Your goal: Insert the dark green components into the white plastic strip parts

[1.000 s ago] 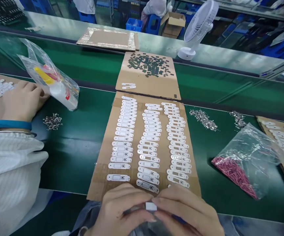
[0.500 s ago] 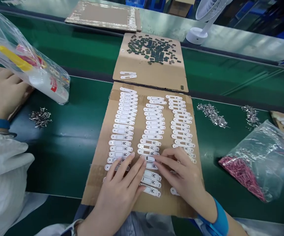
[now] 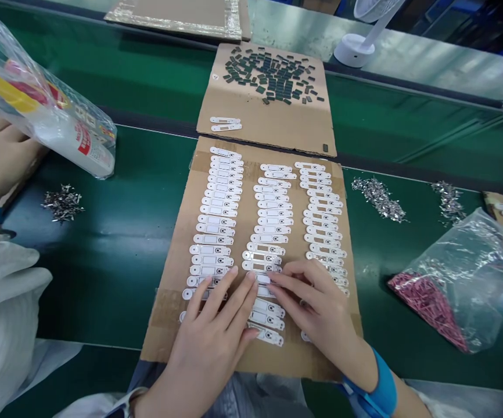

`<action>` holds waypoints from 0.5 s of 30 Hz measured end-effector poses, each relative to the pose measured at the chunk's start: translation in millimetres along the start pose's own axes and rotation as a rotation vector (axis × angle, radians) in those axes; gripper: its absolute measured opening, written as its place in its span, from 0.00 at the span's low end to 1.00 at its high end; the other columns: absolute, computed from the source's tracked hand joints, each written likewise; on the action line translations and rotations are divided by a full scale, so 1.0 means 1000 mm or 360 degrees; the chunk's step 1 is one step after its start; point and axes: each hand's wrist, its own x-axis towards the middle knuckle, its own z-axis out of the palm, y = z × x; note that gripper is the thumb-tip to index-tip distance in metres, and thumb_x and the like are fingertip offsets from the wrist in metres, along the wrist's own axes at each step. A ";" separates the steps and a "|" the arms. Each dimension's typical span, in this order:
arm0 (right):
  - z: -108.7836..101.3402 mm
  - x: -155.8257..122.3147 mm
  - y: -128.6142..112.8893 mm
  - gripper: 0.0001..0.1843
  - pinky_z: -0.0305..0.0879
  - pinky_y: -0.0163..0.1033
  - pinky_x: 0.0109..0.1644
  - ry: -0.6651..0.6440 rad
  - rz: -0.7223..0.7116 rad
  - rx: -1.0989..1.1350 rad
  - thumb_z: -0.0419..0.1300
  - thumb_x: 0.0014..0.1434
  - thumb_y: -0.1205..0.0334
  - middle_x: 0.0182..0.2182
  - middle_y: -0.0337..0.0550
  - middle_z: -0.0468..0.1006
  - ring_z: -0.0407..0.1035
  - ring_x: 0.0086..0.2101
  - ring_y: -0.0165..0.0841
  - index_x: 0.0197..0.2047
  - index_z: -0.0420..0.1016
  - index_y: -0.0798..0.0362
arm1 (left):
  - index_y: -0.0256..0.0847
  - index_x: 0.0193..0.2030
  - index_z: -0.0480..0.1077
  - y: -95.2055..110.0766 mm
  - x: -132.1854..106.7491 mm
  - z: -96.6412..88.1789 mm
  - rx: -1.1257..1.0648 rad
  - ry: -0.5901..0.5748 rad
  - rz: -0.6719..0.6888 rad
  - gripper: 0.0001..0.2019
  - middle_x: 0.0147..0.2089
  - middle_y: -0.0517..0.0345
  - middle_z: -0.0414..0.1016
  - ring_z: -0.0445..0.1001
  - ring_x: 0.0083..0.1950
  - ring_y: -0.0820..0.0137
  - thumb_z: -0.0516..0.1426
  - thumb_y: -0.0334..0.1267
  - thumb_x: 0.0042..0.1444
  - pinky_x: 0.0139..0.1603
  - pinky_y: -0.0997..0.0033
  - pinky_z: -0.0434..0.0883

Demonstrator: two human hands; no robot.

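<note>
My left hand (image 3: 214,334) lies over the lower rows of a cardboard sheet (image 3: 164,334), fingers spread. Its fingertips touch the left end of a slim white plastic piece (image 3: 262,278) in the middle column. From the other side, my right hand (image 3: 323,310) has its thumb and index finger closed at that piece's right end. More white pieces, each with a rectangular slot and a rounded end, lie in three columns, such as the left column (image 3: 219,209). Some pieces are hidden beneath my hands.
Small dark green rectangles (image 3: 281,87) cover a second cardboard sheet (image 3: 269,130) beyond. Shiny metal bits (image 3: 380,200) and a bag of pink parts (image 3: 430,313) lie right. A bagged bottle (image 3: 72,136), dark pins (image 3: 63,203) and another person's hand (image 3: 3,157) are left. A fan (image 3: 356,49) stands behind.
The whole view has shifted slightly, with the far objects now higher in the picture. My hands stay at the same white piece, with only small finger movement.
</note>
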 end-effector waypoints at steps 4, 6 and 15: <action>-0.006 -0.001 0.000 0.12 0.68 0.38 0.34 -0.0033 0.0000 -0.0014 0.59 0.59 0.74 0.34 0.47 0.70 0.65 0.36 0.34 0.47 0.72 0.57 | 0.38 0.62 0.62 -0.001 -0.002 0.000 0.0032 -0.0044 0.0034 0.19 0.63 0.63 0.65 0.61 0.63 0.62 0.45 0.38 0.67 0.66 0.59 0.49; -0.011 -0.002 0.000 0.13 0.67 0.38 0.34 -0.0029 0.0000 -0.0044 0.59 0.59 0.74 0.34 0.46 0.70 0.65 0.35 0.34 0.48 0.72 0.57 | 0.37 0.63 0.59 -0.001 -0.003 0.001 0.0055 -0.0091 0.0062 0.20 0.65 0.61 0.63 0.60 0.64 0.60 0.45 0.38 0.67 0.66 0.57 0.47; -0.023 -0.010 0.003 0.19 0.68 0.43 0.37 -0.0119 -0.0101 -0.0436 0.58 0.61 0.68 0.42 0.50 0.73 0.67 0.39 0.38 0.56 0.67 0.53 | 0.40 0.65 0.57 0.001 -0.003 0.001 0.0043 -0.0117 0.0070 0.23 0.67 0.63 0.59 0.55 0.67 0.62 0.45 0.45 0.67 0.70 0.58 0.34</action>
